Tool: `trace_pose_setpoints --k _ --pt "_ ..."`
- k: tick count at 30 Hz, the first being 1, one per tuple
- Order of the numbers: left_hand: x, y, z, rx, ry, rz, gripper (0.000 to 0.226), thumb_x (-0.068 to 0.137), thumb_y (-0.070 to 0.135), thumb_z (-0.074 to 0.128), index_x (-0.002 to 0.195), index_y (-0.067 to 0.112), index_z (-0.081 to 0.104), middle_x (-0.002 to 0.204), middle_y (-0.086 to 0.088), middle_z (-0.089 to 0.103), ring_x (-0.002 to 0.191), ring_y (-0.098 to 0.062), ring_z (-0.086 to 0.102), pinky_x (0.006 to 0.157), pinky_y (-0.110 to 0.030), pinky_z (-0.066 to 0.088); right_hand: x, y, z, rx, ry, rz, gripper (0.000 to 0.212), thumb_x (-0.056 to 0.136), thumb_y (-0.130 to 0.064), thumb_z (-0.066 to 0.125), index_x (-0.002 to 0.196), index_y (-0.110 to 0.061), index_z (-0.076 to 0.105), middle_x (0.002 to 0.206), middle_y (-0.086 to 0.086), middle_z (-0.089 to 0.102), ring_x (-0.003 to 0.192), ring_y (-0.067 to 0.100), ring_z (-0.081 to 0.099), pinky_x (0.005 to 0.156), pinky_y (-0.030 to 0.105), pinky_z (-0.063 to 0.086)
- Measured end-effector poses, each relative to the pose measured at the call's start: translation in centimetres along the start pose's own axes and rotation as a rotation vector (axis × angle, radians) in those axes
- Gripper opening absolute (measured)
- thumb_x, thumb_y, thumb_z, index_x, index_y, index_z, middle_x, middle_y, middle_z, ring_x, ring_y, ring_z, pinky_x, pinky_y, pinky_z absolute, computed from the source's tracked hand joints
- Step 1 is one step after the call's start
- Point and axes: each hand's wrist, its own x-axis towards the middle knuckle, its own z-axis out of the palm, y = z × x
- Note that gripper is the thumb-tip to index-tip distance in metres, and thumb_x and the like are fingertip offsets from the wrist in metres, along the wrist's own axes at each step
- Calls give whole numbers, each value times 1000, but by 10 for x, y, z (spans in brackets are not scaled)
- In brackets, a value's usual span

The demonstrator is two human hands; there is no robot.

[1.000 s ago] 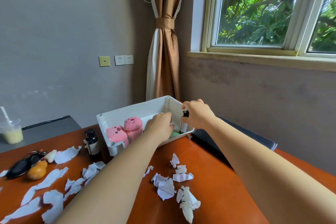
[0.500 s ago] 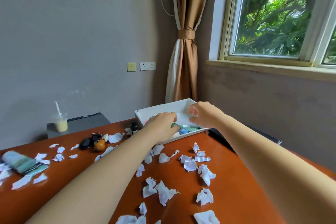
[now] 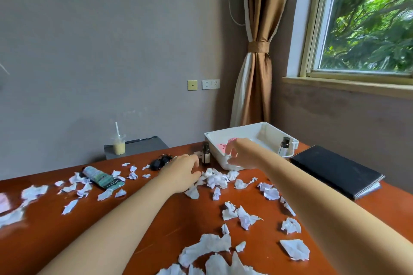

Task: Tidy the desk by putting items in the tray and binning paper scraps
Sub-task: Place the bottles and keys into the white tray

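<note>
A white tray (image 3: 220, 158) is seen at the far side of the desk (image 3: 196, 214), near the curtain (image 3: 257, 69). Inside it, pink items (image 3: 222, 147) are lodged at the left end and a small dark bottle (image 3: 284, 147) is stood upright at the right end. A second bottle (image 3: 206, 153) is stood upright on the desk, just beside the tray's left wall. White paper scraps (image 3: 214, 179) are strewn over most of the desk, with a crumpled cluster lying just in front of the tray. The left hand (image 3: 182, 172) is held low over the desk beside this cluster and near the second bottle; its fingers are loosely curled and nothing is seen gripped in them. The right hand (image 3: 242, 154) is held in front of the tray's near wall, palm down, with fingers spread and drooping; no object is held by it. Whether either hand is touching the desk or tray cannot be told. A black folder (image 3: 333, 169) is laid right of the tray. A black object (image 3: 159, 162), too blurred to identify, and a green pack (image 3: 102, 178) are found among the scraps at the left. A cup (image 3: 118, 146) with a straw is placed on a grey surface beyond the desk.
</note>
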Motion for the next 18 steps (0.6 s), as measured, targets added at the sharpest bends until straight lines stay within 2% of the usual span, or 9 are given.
trace_pose_setpoints --k 2,3,6,7,8,10,12,14,18 --pt "-3 -18 4 11 -31 -36 28 95 28 50 120 18 52 130 -3 49 103 -19 54 85 -32 49 7 -12 6 -55 -7 -7 35 92 -22 55 127 -18 56 120 9 62 108 27 57 93 31 48" --pt "-3 -27 7 17 -41 -54 30 95 29 50 122 17 51 135 -4 45 107 -20 53 88 -33 49 11 -19 10 -70 0 -13 36 92 -21 54 128 -18 55 120 9 62 108 26 57 90 31 48" --pt "0 -55 15 31 -51 -106 40 95 29 50 133 17 45 139 -5 40 119 -22 48 96 -35 48 30 -33 20 -34 1 -32 38 91 -14 53 130 -14 53 123 10 60 98 24 55 60 17 37" --pt "3 -63 18 37 -56 -117 43 95 30 49 136 16 43 140 -5 39 122 -23 46 98 -36 47 37 -37 22 -22 3 -39 40 92 -14 53 131 -13 51 124 10 58 99 24 55 56 16 34" --pt "6 -71 20 43 -57 -124 45 96 32 48 138 16 40 141 -5 38 124 -23 44 99 -36 46 44 -41 25 -12 5 -42 42 92 -14 53 134 -13 49 126 10 56 104 25 57 59 16 38" --pt "13 -85 24 57 -56 -139 49 96 36 46 141 17 36 145 -4 34 130 -23 38 102 -37 43 58 -47 30 2 10 -41 46 93 -15 54 138 -14 44 131 9 52 113 27 56 78 22 50" --pt "22 -98 27 78 -64 -155 55 96 39 46 144 19 30 150 -3 29 136 -24 32 106 -39 38 70 -50 36 4 -2 -31 50 93 -14 54 141 -15 40 136 9 47 118 28 53 95 30 50" --pt "33 -110 29 108 -77 -161 61 95 40 46 148 19 22 153 -3 24 139 -25 27 111 -42 32 82 -50 42 -6 -25 -24 54 93 -13 54 143 -17 37 139 8 43 122 29 51 99 34 49" --pt "60 -126 30 116 -58 -190 61 99 37 38 151 19 11 158 -4 16 144 -28 20 115 -44 22 102 -45 47 -48 -50 -3 53 91 -12 56 142 -14 40 135 10 48 119 29 53 96 34 51"
